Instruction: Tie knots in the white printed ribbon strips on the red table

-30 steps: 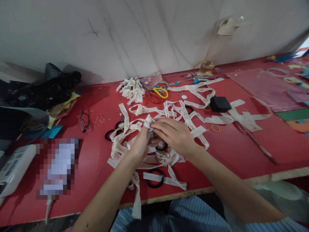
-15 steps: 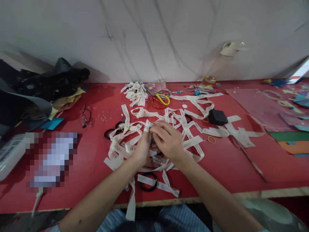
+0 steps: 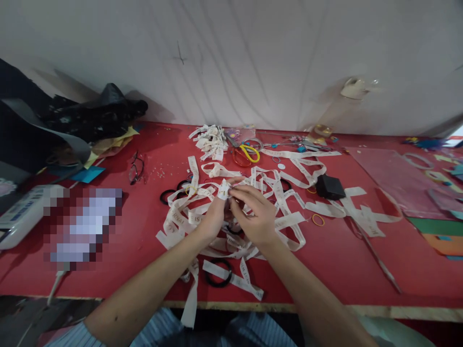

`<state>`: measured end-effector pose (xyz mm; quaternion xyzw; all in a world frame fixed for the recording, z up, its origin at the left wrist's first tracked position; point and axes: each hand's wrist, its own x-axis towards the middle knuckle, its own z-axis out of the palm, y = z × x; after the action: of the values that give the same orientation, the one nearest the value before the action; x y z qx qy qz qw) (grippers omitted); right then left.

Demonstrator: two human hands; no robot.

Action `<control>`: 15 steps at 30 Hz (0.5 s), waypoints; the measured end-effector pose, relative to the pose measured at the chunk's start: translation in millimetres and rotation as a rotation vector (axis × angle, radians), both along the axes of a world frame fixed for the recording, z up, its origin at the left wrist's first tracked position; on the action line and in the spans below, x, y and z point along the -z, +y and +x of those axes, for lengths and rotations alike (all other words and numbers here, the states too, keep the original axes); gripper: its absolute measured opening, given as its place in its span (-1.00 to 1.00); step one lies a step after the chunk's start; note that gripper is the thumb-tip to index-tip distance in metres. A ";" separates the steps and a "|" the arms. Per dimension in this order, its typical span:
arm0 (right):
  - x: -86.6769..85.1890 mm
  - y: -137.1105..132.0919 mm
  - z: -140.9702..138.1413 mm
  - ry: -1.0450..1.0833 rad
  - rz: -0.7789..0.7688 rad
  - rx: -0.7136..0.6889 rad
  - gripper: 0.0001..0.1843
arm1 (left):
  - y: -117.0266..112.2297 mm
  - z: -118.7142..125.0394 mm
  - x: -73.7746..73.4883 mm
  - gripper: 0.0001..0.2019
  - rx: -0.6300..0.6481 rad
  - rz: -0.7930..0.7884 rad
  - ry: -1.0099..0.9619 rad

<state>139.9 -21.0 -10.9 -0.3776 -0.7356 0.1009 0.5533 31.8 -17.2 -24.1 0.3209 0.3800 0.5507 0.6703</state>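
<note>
My left hand (image 3: 216,215) is closed on a short piece of printed white ribbon (image 3: 224,190), which stands up at the thumb tip. My right hand (image 3: 254,210) meets it there, its thumb and forefinger pinched at the ribbon's edge; whatever lies between those fingertips is too small to make out. Beneath both hands spreads a tangle of long printed white ribbon (image 3: 289,221). Black rings lie among the strips, one ring (image 3: 218,284) near the front edge under a loose strip. Behind the hands sits a heap of small knotted ribbon pieces (image 3: 211,140).
Yellow- and red-handled scissors (image 3: 250,153) lie behind the ribbon. To the right are a black box (image 3: 330,187), a thin rod (image 3: 379,262) and a pink sheet (image 3: 379,178). Eyeglasses (image 3: 136,168) and a blurred-out phone (image 3: 87,224) rest on the red table (image 3: 144,260) at left.
The camera view has turned slightly left. Both hands stay together at the ribbon piece, with the right fingers shifted slightly and a left finger showing more behind it.
</note>
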 end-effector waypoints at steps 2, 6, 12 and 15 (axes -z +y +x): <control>-2.2 -1.7 -0.4 0.062 -0.081 -0.045 -0.80 | -0.3 -2.7 -1.6 -0.76 0.020 0.051 0.027; -1.6 -1.4 -0.1 0.220 -0.279 -0.072 -0.86 | -3.0 -6.2 -9.9 -0.71 0.051 0.080 0.101; 0.0 -1.5 -2.2 0.450 -0.416 -0.109 -0.90 | -6.3 -8.9 -19.9 -0.72 0.071 0.125 0.129; -0.4 -1.4 -3.3 0.483 -0.381 -0.133 -0.82 | -3.4 -6.2 -14.0 -0.69 0.105 0.085 0.071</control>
<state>136.6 -22.4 -10.4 -0.3906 -0.5738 0.3595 0.6236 25.6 -20.7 -10.1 0.3877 0.3627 0.5187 0.6701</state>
